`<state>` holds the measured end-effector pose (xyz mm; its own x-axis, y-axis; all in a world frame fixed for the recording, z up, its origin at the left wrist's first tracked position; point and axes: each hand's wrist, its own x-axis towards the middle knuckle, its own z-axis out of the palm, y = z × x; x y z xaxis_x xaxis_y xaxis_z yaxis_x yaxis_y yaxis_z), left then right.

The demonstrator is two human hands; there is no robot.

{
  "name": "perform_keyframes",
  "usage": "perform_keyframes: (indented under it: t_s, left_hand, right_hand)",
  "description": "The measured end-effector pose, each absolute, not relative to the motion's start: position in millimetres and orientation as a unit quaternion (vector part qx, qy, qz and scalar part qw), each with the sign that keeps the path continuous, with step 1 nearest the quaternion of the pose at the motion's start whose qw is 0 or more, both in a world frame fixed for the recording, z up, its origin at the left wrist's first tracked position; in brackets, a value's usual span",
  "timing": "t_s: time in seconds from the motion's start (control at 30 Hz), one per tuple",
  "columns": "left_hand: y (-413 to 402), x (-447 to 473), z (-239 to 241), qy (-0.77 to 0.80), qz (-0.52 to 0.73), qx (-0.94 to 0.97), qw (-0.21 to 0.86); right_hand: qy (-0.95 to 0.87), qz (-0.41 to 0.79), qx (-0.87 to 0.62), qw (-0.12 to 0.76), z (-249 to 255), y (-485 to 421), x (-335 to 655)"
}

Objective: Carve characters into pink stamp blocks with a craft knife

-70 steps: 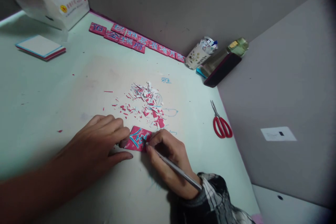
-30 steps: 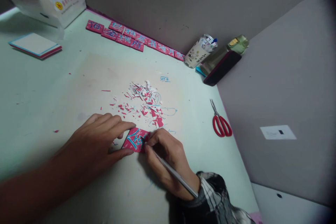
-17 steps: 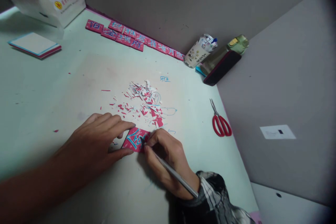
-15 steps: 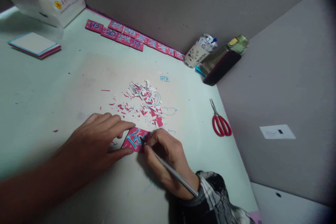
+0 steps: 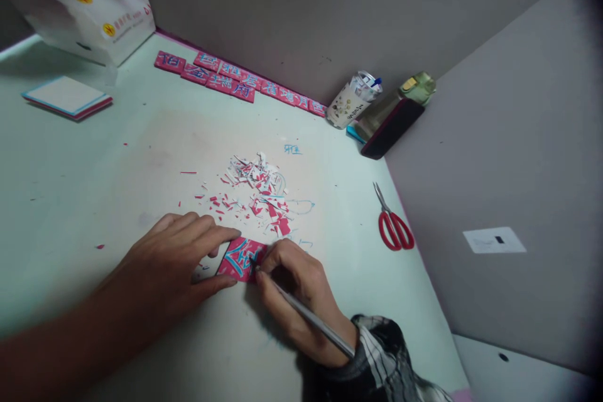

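Card (image 5: 241,260), red with blue strokes, sits on the table (image 5: 351,282) between the fingertips of our left hand (image 5: 181,257) and right hand (image 5: 307,289). Left: thumb and index spread across the card's width, tips on opposite edges, bracing it; other fingers curled alongside. Right: thumb and fingers pinched in a pen grip on what looks like a knife (image 5: 313,320), dark tip at the card's face just ahead of the right fingertips; can't tell how deep. Handling, our guess: light, thin, fairly stiff; more prone to swivel under drag than to tip up. Face probably a bit slick, narrow strips fragile. Best hold: outer edges, left thumb and index pressing down, kept off the tip's line. Far right edge is behind our right fingers, so can't judge it. Scraps (image 5: 260,183) lie just beyond both sets of fingertips; scissors (image 5: 387,211) well right of the right fingers.
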<state>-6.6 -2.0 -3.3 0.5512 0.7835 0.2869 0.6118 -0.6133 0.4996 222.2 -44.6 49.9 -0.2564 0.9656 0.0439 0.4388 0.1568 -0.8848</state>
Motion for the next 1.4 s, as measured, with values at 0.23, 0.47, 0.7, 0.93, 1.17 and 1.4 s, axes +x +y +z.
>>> perform_keyframes:
  t_s: [0.23,0.47,0.7,0.93,1.17,1.4]
  left_hand:
    - [-0.1,-5.4,0.0,0.406,0.247,0.863,0.172]
    - [-1.5,-6.4,-0.9,0.4,0.242,0.868,0.171]
    - [0.4,-8.1,-0.5,0.39,0.226,0.876,0.172]
    - [0.0,-8.4,-0.2,0.396,0.221,0.877,0.16]
    - [1.9,-10.8,-2.8,0.385,0.215,0.883,0.161]
    - [1.0,-10.6,-0.9,0.386,0.218,0.883,0.158]
  right_hand:
    - [-0.573,0.489,-0.531,0.389,53.3,-41.4,220.6]
    - [-0.619,0.426,-0.549,0.367,45.6,-44.1,218.1]
    - [-0.645,0.403,-0.546,0.352,46.6,-45.1,218.3]
    - [-0.641,0.406,-0.549,0.35,44.6,-44.5,218.3]
    - [-0.667,0.39,-0.536,0.34,45.9,-46.1,218.9]
    - [-0.699,0.365,-0.519,0.33,46.2,-45.0,220.5]
